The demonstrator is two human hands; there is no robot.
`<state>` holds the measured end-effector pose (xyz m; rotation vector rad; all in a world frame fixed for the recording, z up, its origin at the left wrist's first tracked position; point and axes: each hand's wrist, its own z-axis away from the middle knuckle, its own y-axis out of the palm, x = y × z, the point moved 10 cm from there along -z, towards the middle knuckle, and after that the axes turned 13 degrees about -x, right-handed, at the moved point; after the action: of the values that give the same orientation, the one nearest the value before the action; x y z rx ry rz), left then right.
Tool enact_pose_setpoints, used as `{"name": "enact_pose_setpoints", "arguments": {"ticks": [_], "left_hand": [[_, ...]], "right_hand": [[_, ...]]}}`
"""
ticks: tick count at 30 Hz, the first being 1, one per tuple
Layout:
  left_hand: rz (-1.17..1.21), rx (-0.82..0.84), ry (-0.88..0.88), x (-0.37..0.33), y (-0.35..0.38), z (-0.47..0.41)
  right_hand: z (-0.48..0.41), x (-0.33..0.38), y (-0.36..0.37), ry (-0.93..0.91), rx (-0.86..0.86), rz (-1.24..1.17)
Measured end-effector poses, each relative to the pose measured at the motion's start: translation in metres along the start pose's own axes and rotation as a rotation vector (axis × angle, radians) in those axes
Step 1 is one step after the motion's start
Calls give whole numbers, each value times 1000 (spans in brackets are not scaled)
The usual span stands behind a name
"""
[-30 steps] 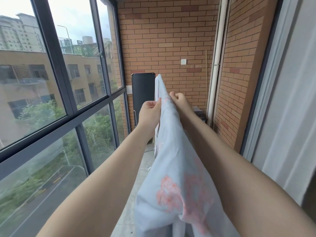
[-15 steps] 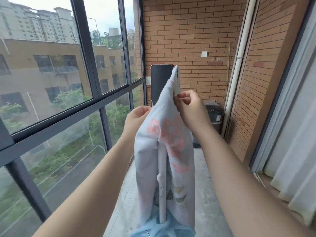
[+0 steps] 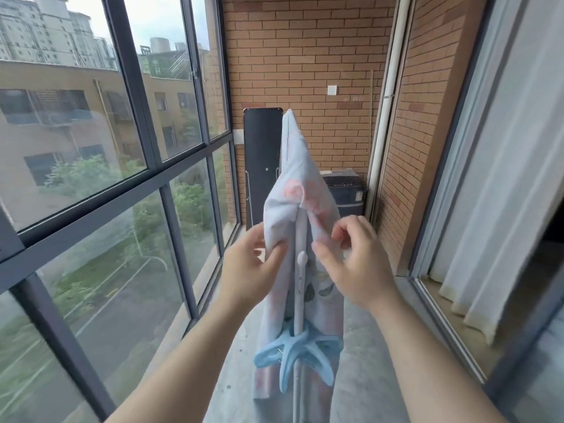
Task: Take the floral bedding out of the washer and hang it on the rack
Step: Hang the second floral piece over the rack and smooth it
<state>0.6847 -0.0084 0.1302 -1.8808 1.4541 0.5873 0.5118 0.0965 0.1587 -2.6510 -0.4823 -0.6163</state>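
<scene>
Where it hangs over the top rail of the white-poled drying rack (image 3: 300, 288), the pale blue cotton bedding (image 3: 297, 190) with its pink floral print forms a narrow ridge running away from the camera, with a fold dropping down each side of the upright pole. The left hand (image 3: 253, 270) is at the near left fold, thumb in front and fingers behind, pinching the lower edge of the cloth. The right hand (image 3: 354, 264) is at the near right fold with its fingers curled and its thumb pointing in toward the pole. Motion blur prevents confirming whether it grips the cloth or only touches it. Most of the bedding lies above and beyond both hands, and more hangs below them, behind the light blue plastic star-shaped joint (image 3: 299, 349). The dark top-loading washer (image 3: 345, 190) stands in the far corner against the red brick wall (image 3: 305, 56), beside a tall black panel (image 3: 262, 166). Compared with half a second earlier, both hands have dropped from the ridge to the hanging folds. A second ago both arms were stretched out along the rail, gripping the cloth near its top.
</scene>
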Motion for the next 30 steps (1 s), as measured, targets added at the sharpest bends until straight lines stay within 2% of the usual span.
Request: {"name": "enact_pose_setpoints", "arguments": {"ticks": [2,5,7,10,12,14,17,20,22,25,28,30], "left_hand": [[-128,3,0,1,3,4],[-403,129,-43,5,13,7],[-472,190,-31,2,11,10],[-481,96,-50,3,-29,-1],[-425,-69,-136,11,-70,-8],[-393,-156,-208,15,-92,-6],[-407,-139,-201,1,-79,0],[-459,-97,-28,-34,-47,-5],[-499,-69,51,-54,-32,-12],[-522,-61,75,-76,-26,-28],[-453,-98,94,-92,-35,-38],[-433,-124,87,-96,-40,-36]], "right_hand": [[12,-7,12,53,39,183],[17,-10,20,157,44,364],[16,-7,12,148,51,446],[7,-13,-29,166,-25,560],[0,-25,-63,266,-146,565],[-3,-30,-79,329,-187,554],[-6,-21,-61,281,-81,534],[-8,1,-33,144,3,579],[-16,9,-25,161,-29,505],[-40,19,-25,218,-73,268],[-62,34,-33,152,-48,286],[-68,49,-40,82,-97,302]]}}
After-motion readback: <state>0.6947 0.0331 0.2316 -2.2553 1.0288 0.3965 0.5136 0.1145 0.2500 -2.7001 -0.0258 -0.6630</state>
